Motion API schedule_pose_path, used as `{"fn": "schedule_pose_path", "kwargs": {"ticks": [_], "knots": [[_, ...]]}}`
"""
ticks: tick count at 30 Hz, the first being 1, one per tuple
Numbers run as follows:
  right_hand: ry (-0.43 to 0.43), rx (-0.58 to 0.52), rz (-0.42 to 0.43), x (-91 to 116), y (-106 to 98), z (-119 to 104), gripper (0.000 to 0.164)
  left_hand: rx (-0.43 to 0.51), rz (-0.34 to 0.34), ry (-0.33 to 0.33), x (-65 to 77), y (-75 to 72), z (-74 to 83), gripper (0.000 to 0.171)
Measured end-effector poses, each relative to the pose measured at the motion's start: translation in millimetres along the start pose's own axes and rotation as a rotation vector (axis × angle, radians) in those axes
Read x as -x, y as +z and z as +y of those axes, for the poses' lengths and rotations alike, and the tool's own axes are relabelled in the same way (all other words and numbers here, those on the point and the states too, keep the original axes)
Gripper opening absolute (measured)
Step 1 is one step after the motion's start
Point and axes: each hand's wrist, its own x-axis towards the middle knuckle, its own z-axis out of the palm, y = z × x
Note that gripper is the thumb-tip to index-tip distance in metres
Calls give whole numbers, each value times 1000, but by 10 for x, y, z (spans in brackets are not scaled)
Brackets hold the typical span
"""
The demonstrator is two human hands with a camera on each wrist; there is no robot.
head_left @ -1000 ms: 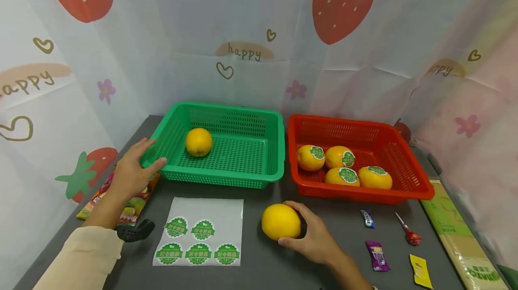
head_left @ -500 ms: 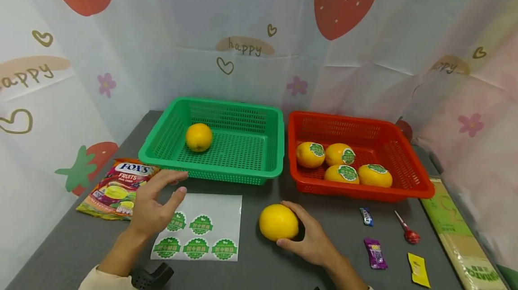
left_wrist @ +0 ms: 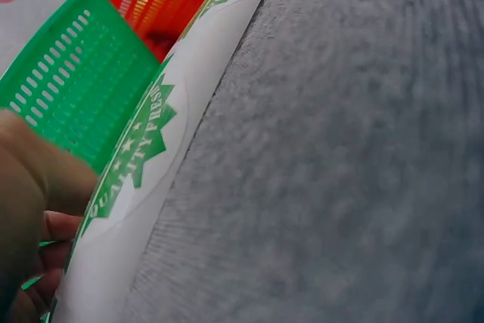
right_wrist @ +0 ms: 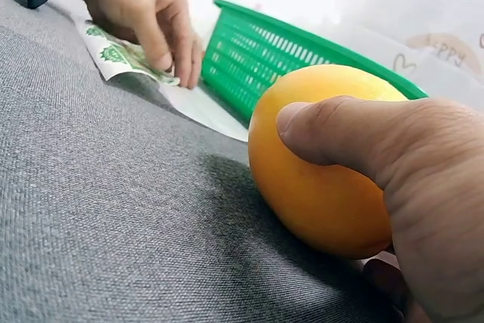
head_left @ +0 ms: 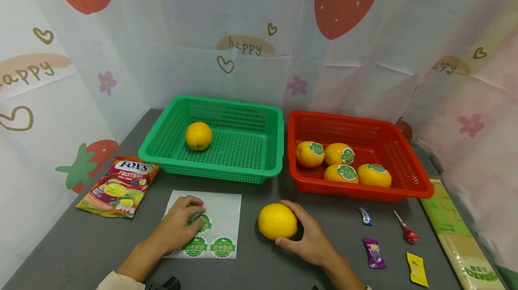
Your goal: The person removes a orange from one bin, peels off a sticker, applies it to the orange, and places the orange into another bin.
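My right hand [head_left: 309, 238] holds an orange [head_left: 277, 221] low over the grey table, fingers behind it and thumb at its near side. In the right wrist view the thumb lies across the orange [right_wrist: 325, 202], which bears no sticker on its visible side. My left hand [head_left: 182, 225] is over the white sticker sheet [head_left: 226, 204], covering part of its round green labels. Its fingertips [right_wrist: 165, 62] point down at the sheet in the right wrist view, thumb and fingers slightly apart. In the left wrist view the sheet's edge [left_wrist: 147, 225] looks raised in a curve.
Behind the sheet stands a green basket [head_left: 230, 176] with one plain orange [head_left: 198, 136]. A red basket [head_left: 408, 177] holds several stickered oranges. A candy bag [head_left: 121, 189] lies left; small wrapped candies [head_left: 374, 252], a lollipop [head_left: 410, 236] and a long green-and-beige package [head_left: 457, 231] lie right.
My left hand has come from the green basket's left rim, past the candy bag, down and right onto the sticker sheet. My right hand keeps its hold on the orange nearly unmoved.
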Motion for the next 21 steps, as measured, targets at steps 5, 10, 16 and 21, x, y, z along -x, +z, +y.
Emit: {"fn": "schedule_pose_path", "kwargs": {"ticks": [5, 10, 16, 21], "knots": [[14, 0, 0, 9, 4, -10, 83, 73, 63, -28, -18, -27, 9, 20], [-5, 1, -8, -12, -1, -20, 82, 146, 101, -11, -117, -191, 118, 17], [-5, 0, -5, -3, -45, -263, 78, 256, 91, 121, -371, -283, 570, 17], [-4, 13, 1, 2, -60, -433, 77, 411, 40, 128, -551, -126, 961, 11]]}}
